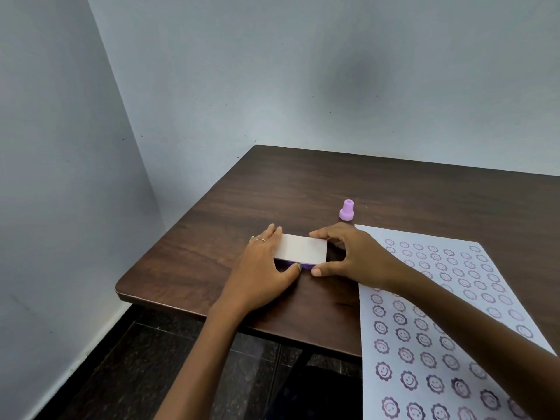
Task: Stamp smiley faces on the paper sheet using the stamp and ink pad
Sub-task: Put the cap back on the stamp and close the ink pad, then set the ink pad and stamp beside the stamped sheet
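So the biggest thing here is the dark wood-grain surface (pixel 303 189), rounded at the corners, pushed into a corner of plain grey-blue walls (pixel 212 71), with dark speckled floor tile (pixel 127 359) below it. On the right side lies the paper sheet (pixel 391 386), white and flat, hanging a bit over the near edge and already covered in rows of purple flower-rimmed smiley faces (pixel 383 370), darker near the bottom and fainter toward the top.

Just left of the sheet is the ink pad (pixel 301 249), a flat rectangular case with a smooth whitish lid and a strip of purple showing along its near side. Both hands are on it. The left hand (pixel 262 265) cups the left end, fingers along the far edge and thumb tucked at the purple front edge, with a thin ring (pixel 259 239) on one finger. The right hand (pixel 354 256) curls over the right end, fingertips on the far corner and thumb at the near corner. Can't tell if the lid is fully down or slightly lifted.

Smallest bit: the stamp (pixel 347 210), a little lilac plastic piece with a round base and narrow neck, standing upright just beyond the sheet's top corner, untouched.
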